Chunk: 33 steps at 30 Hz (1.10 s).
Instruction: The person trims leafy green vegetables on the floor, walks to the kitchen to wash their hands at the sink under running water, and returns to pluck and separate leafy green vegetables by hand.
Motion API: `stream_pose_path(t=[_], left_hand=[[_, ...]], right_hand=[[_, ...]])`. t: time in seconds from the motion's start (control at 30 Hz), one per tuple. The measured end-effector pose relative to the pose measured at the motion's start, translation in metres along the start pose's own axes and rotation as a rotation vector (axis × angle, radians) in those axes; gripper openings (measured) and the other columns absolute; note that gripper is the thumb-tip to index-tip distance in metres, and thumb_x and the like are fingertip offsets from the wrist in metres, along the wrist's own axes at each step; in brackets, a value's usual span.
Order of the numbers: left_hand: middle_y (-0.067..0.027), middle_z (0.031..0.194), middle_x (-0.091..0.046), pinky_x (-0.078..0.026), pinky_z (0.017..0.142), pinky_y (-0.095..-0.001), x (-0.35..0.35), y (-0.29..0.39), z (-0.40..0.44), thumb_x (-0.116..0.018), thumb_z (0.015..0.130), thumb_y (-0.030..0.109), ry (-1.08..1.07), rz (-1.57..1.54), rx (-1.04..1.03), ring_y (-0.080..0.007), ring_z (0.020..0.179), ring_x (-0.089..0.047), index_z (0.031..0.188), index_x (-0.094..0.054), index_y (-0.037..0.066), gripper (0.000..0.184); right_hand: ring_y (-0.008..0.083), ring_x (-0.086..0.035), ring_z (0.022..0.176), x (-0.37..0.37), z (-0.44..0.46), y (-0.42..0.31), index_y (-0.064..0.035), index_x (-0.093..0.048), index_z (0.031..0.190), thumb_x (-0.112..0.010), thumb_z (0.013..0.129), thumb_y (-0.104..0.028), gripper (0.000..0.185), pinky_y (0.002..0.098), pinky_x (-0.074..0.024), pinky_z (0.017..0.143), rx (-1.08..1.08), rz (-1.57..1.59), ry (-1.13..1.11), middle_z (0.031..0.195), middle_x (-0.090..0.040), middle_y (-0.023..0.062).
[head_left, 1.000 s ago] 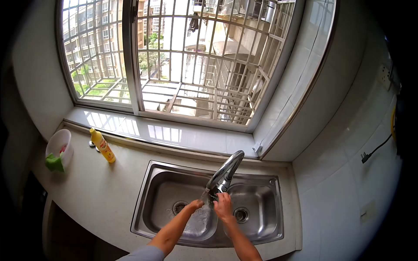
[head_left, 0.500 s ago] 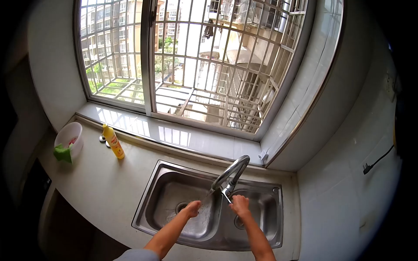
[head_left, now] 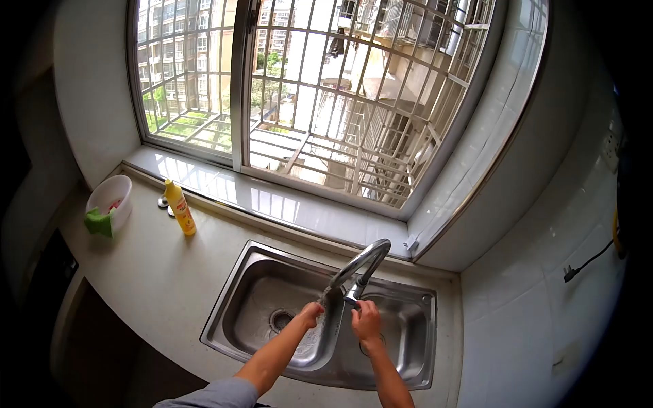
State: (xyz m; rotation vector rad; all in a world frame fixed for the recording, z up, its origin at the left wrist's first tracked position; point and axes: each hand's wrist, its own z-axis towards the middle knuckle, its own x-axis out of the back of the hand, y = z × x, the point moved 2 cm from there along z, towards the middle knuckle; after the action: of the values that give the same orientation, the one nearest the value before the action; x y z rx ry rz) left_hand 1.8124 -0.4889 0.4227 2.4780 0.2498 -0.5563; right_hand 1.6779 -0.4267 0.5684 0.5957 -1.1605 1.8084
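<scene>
In the head view my left hand [head_left: 312, 315] is held over the left sink basin [head_left: 262, 292], beneath the tip of the chrome faucet [head_left: 367, 255]. Water runs from the spout onto it. Its fingers look curled, and whatever they may hold is hidden. My right hand [head_left: 367, 321] is raised in front of the faucet base, its fingers closed at the faucet handle [head_left: 352, 296]. Below my right wrist lies the right basin [head_left: 411, 326]. A drain [head_left: 280, 320] shows in the left basin, with water spread around it.
A yellow bottle [head_left: 181, 211] stands on the pale countertop [head_left: 160, 279], left of the sink. Farther left sits a white tub [head_left: 121, 194] with a green cloth [head_left: 100, 223] over its rim. Behind is a barred window [head_left: 326, 95]. A plug [head_left: 570, 273] hangs on the right wall.
My left hand has moved up and slightly right, into the running water. My right hand has shifted a little left, still at the faucet handle. The view has tilted slightly.
</scene>
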Motion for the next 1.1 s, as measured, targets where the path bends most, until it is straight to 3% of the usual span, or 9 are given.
stream_pose_path(t=[0.13, 0.2, 0.37, 0.43, 0.47, 0.67, 0.8, 0.97, 1.1], left_hand=[[-0.0136, 0.086, -0.058, -0.032, 0.088, -0.0358, 0.007, 0.005, -0.018, -0.039, 0.080, 0.015, -0.171, -0.092, -0.048, -0.0253, 0.086, -0.054, 0.095, -0.047, -0.003, 0.025], [-0.0129, 0.086, -0.058, -0.032, 0.089, -0.0353, 0.012, 0.010, -0.039, -0.035, 0.083, 0.019, -0.131, -0.155, -0.043, -0.0253, 0.083, -0.055, 0.095, -0.047, -0.003, 0.028], [-0.0176, 0.108, -0.046, -0.039, 0.084, -0.0360, 0.031, 0.012, -0.054, -0.031, 0.086, 0.027, -0.105, -0.638, -0.116, -0.0272, 0.097, -0.047, 0.104, -0.039, -0.004, 0.037], [-0.0186, 0.115, -0.037, -0.040, 0.083, -0.0360, 0.032, 0.010, -0.044, -0.032, 0.086, 0.022, -0.111, -0.773, -0.111, -0.0282, 0.103, -0.041, 0.108, -0.035, -0.004, 0.034], [-0.0185, 0.115, -0.037, -0.038, 0.086, -0.0361, 0.033, 0.004, -0.028, -0.031, 0.085, 0.017, -0.190, -0.820, -0.171, -0.0280, 0.104, -0.041, 0.110, -0.034, -0.004, 0.032], [-0.0149, 0.113, -0.038, -0.031, 0.093, -0.0323, 0.014, 0.015, -0.060, -0.035, 0.069, -0.014, -0.193, -0.634, -0.213, -0.0246, 0.108, -0.037, 0.114, -0.031, -0.003, 0.047], [-0.0093, 0.113, -0.041, -0.032, 0.087, -0.0250, 0.013, 0.023, -0.084, -0.038, 0.072, -0.001, -0.271, 0.001, -0.446, -0.0167, 0.107, -0.038, 0.115, -0.035, 0.001, 0.043], [-0.0126, 0.106, -0.047, -0.031, 0.091, -0.0320, 0.019, 0.034, -0.070, -0.034, 0.085, 0.023, -0.301, -0.679, -0.238, -0.0220, 0.102, -0.044, 0.104, -0.044, -0.001, 0.032], [-0.0091, 0.091, -0.051, -0.037, 0.076, -0.0286, 0.019, 0.036, -0.080, -0.038, 0.082, 0.035, -0.107, -0.562, -0.336, -0.0169, 0.090, -0.046, 0.102, -0.046, 0.004, 0.038]], right_hand=[[0.0155, -0.051, 0.058, -0.065, -0.023, 0.010, -0.0014, -0.054, 0.083, -0.054, 0.071, -0.010, 0.014, 0.0265, -0.0428, 0.053, -0.380, 0.405, -0.343, 0.074, -0.053, 0.0067], [0.0108, -0.050, 0.055, -0.089, -0.031, 0.001, -0.0020, -0.053, 0.084, -0.050, 0.077, -0.013, 0.014, 0.0217, -0.0413, 0.049, -0.860, 1.119, -0.461, 0.072, -0.054, 0.0037], [0.0102, -0.050, 0.064, -0.131, -0.027, -0.018, -0.0047, -0.050, 0.089, -0.051, 0.078, -0.019, 0.018, 0.0205, -0.0417, 0.055, -0.922, 0.966, -0.274, 0.076, -0.052, 0.0017], [0.0108, -0.050, 0.070, -0.135, -0.023, -0.029, -0.0069, -0.049, 0.086, -0.050, 0.079, -0.022, 0.016, 0.0248, -0.0428, 0.059, -1.090, 1.488, -0.253, 0.079, -0.052, 0.0020], [0.0164, -0.051, 0.075, -0.170, -0.026, -0.005, -0.0069, -0.048, 0.083, -0.046, 0.081, -0.022, 0.015, 0.0312, -0.0442, 0.065, -0.920, 1.742, -0.243, 0.081, -0.053, 0.0062], [0.0269, -0.052, 0.076, -0.186, -0.012, -0.001, -0.0003, -0.048, 0.085, -0.038, 0.084, -0.016, 0.019, 0.0360, -0.0444, 0.072, -1.227, 1.722, -0.191, 0.080, -0.054, 0.0149], [0.0267, -0.053, 0.080, -0.184, -0.016, -0.006, 0.0012, -0.049, 0.088, -0.036, 0.085, -0.023, 0.028, 0.0361, -0.0437, 0.075, -1.242, 1.703, -0.207, 0.085, -0.054, 0.0147], [0.0213, -0.051, 0.085, -0.164, -0.002, -0.016, -0.0019, -0.052, 0.086, -0.039, 0.084, -0.021, 0.023, 0.0313, -0.0415, 0.079, -1.077, 2.046, -0.134, 0.086, -0.055, 0.0099], [0.0188, -0.052, 0.080, -0.161, -0.002, -0.016, -0.0039, -0.053, 0.084, -0.045, 0.082, -0.017, 0.016, 0.0299, -0.0428, 0.074, -1.189, 2.004, -0.069, 0.083, -0.056, 0.0077]])
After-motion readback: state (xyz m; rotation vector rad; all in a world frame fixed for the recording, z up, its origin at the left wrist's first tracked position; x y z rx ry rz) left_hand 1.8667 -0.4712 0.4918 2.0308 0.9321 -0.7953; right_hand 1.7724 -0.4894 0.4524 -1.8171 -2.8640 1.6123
